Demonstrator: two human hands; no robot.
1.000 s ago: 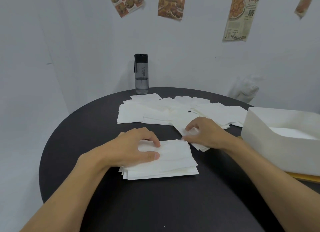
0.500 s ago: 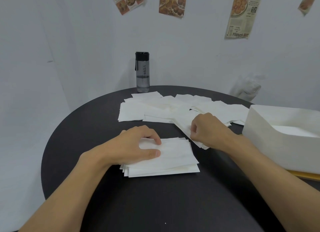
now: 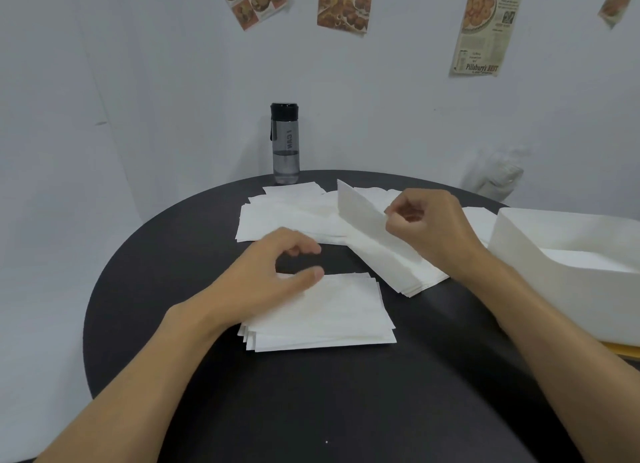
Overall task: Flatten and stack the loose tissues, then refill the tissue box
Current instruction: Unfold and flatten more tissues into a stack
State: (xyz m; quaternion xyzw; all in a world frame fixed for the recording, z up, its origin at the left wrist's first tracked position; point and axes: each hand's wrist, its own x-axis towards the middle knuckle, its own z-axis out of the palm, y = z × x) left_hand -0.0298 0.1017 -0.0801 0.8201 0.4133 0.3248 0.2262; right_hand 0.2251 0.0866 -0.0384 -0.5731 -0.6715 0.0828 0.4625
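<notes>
A neat stack of flat white tissues (image 3: 332,317) lies on the round black table (image 3: 311,410) in front of me. My left hand (image 3: 273,275) hovers over the stack's far left corner, fingers loosely curled, holding nothing. My right hand (image 3: 426,227) pinches one tissue (image 3: 360,213) by its edge and lifts it, tilted on edge, off a slanted pile (image 3: 398,265). More loose tissues (image 3: 284,217) are spread across the back of the table. The white tissue box (image 3: 554,262) stands open at the right, with white tissue inside.
A dark water bottle (image 3: 285,144) stands at the table's far edge against the wall. A crumpled white bag (image 3: 498,178) sits behind the table at the right. A yellow edge (image 3: 623,350) shows under the box. Posters hang on the wall.
My right hand has pinched a tissue and raised it off the slanted pile. My left hand has lifted off the stack and shifted toward its far edge.
</notes>
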